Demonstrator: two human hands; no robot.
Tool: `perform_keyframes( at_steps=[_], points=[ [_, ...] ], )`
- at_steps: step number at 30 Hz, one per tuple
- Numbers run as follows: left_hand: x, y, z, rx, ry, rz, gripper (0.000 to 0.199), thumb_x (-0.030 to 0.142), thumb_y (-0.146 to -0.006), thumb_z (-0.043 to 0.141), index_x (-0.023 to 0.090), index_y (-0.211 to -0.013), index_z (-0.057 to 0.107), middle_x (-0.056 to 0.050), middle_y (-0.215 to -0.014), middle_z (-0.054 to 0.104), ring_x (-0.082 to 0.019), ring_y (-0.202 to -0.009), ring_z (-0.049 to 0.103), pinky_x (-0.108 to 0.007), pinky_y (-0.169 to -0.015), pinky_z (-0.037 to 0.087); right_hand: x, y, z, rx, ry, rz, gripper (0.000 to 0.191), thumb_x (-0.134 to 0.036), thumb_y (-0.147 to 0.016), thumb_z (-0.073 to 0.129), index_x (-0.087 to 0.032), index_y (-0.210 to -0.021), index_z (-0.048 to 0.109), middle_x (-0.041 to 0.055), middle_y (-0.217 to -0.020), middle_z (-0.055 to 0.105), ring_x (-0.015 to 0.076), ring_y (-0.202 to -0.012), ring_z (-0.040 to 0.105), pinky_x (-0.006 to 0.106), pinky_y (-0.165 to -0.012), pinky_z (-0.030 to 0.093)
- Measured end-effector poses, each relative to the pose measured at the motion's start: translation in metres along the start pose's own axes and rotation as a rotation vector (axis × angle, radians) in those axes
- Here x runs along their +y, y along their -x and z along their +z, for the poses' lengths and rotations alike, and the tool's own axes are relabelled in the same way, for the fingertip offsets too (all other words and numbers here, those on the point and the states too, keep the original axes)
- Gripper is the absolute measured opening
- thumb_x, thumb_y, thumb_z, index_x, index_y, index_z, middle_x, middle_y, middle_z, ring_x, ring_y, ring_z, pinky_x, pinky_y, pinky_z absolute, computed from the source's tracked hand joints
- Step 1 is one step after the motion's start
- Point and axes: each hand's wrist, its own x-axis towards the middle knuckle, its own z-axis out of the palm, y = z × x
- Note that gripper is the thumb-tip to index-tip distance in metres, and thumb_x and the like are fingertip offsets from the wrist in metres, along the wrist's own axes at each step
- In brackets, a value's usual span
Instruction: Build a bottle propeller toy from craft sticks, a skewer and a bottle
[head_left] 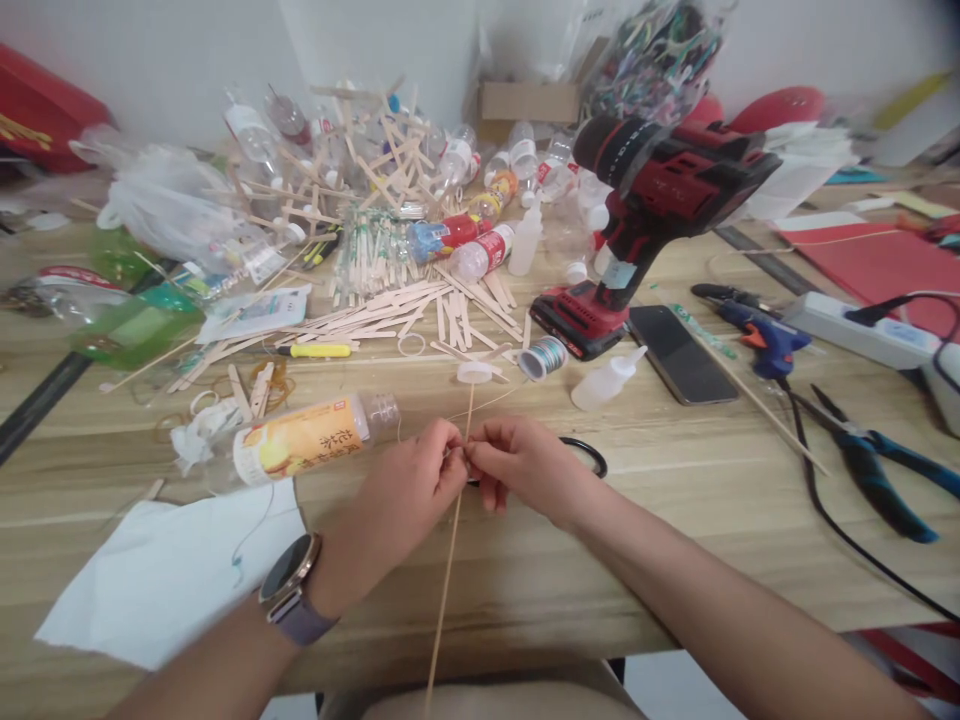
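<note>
A long thin bamboo stick [445, 590] runs up from my lap between my hands. At its far end sit a white bottle cap [474, 373] and crossed flat craft sticks [491, 356]. My left hand [427, 468], with a watch on the wrist, is closed around the stick below the cap. Touching it, my right hand [521, 462] pinches at the same spot; what its fingertips hold is too small to make out. A fine thread [495, 402] lies just beyond my fingers, near a thread spool [544, 357]. A black ring [592, 452] shows partly behind my right hand.
A labelled plastic bottle [307, 440] lies left, above a white tissue [172, 560]. Behind stand a red drill [637, 220], glue bottle [606, 378], phone [681, 352] and heaped craft sticks [375, 310]. Right are a glue gun [765, 335], pliers [874, 470] and power strip [862, 325].
</note>
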Motion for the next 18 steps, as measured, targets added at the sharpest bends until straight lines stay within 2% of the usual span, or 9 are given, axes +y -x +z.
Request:
perform_keyframes(
  at_steps=[8, 12, 15, 18],
  points=[
    [-0.009, -0.008, -0.002, 0.124, 0.12, 0.015, 0.012, 0.026, -0.09, 0.042, 0.02, -0.087, 0.053, 0.002, -0.07, 0.06, -0.015, -0.061, 0.056, -0.027, -0.057, 0.039, -0.003, -0.005, -0.005, 0.062, -0.098, -0.095, 0.019, -0.022, -0.08, 0.053, -0.019, -0.062, 0.052, -0.0062, -0.042, 0.055, 0.0065, -0.037, 0.05, 0.016, -0.039, 0.041],
    [-0.013, -0.008, -0.004, 0.304, 0.12, 0.053, 0.014, 0.02, -0.087, 0.048, 0.018, -0.098, 0.056, -0.005, -0.094, 0.065, -0.018, -0.085, 0.06, -0.03, -0.073, 0.048, -0.002, -0.006, -0.012, 0.135, -0.111, -0.159, 0.02, -0.029, -0.08, 0.056, -0.019, -0.063, 0.052, -0.0064, -0.044, 0.053, 0.0068, -0.038, 0.05, 0.017, -0.04, 0.041],
    [-0.011, -0.005, -0.008, 0.44, 0.062, 0.104, 0.021, 0.019, -0.087, 0.049, 0.018, -0.106, 0.057, -0.009, -0.113, 0.063, -0.022, -0.108, 0.057, -0.037, -0.092, 0.046, 0.001, -0.007, -0.015, 0.183, -0.108, -0.198, 0.019, -0.032, -0.079, 0.057, -0.019, -0.065, 0.053, -0.0062, -0.048, 0.054, 0.0076, -0.04, 0.051, 0.018, -0.041, 0.04],
    [-0.006, 0.0, -0.013, 0.509, 0.051, 0.151, 0.022, 0.02, -0.092, 0.045, 0.02, -0.109, 0.058, -0.008, -0.118, 0.063, -0.021, -0.113, 0.056, -0.037, -0.099, 0.044, 0.003, -0.008, -0.014, 0.2, -0.089, -0.222, 0.018, -0.032, -0.079, 0.057, -0.02, -0.066, 0.053, -0.0059, -0.048, 0.055, 0.0082, -0.04, 0.051, 0.02, -0.043, 0.042]
  ],
)
